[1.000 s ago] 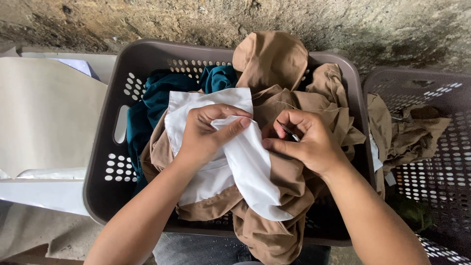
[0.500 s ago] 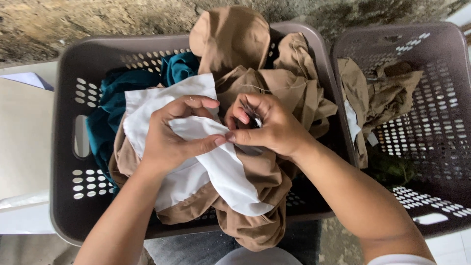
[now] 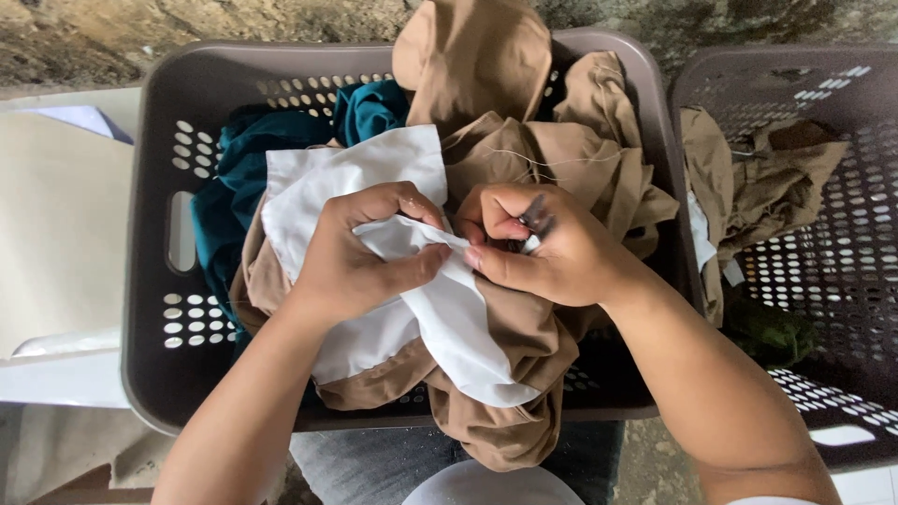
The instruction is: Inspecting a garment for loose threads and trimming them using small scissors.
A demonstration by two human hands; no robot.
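A grey plastic laundry basket (image 3: 154, 281) sits in front of me, full of clothes. On top lies a tan garment (image 3: 524, 346) with a white lining (image 3: 365, 173); a teal cloth (image 3: 234, 178) is tucked at the back left. My left hand (image 3: 351, 262) pinches a fold of the white lining between thumb and fingers. My right hand (image 3: 547, 248) grips the same fold just to the right, and something small and dark shows between its fingers. The two hands almost touch.
A second grey perforated basket (image 3: 832, 271) stands to the right, holding a tan cloth (image 3: 758, 187) and something dark green (image 3: 767, 332). A pale cream sheet (image 3: 56, 234) lies at the left. A rough stone wall (image 3: 187, 28) runs behind. A round white object (image 3: 491, 486) sits at the bottom edge.
The view has shifted slightly, moving the basket within the frame. Both hands stay on the white fold; the right fingers have closed tighter around it.
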